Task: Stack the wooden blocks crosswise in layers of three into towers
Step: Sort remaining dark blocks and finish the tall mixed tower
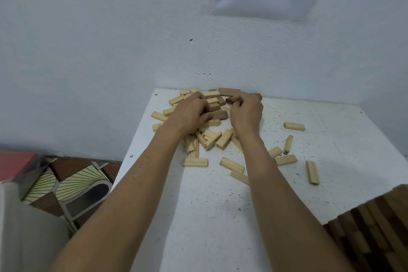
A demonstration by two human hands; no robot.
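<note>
Pile of wooden blocks (209, 137) is lying at the 12 o'clock end of the white tabletop (209, 216), close to the wall (110, 40). Blocks in it are pointing every way, pale ones mostly, a few dark brown ones on top.

Left hand (189, 110) is reaching into the pile's top, fingers curled down around blocks there; which block exactly, cannot tell.

Right hand (247, 113), just at 3 o'clock of the left, is pinching a dark brown block (231, 100) between fingertips and thumb, raised just above the pile. Its long axis is running roughly 9 to 3.

Strays are lying flat toward 3 o'clock: one pale block (294, 126) lying 9 to 3, another (312, 172) lying nearly 12 to 6.

A stacked tower (375, 227) of darker blocks is standing at 5 o'clock, partly out of view.
</note>
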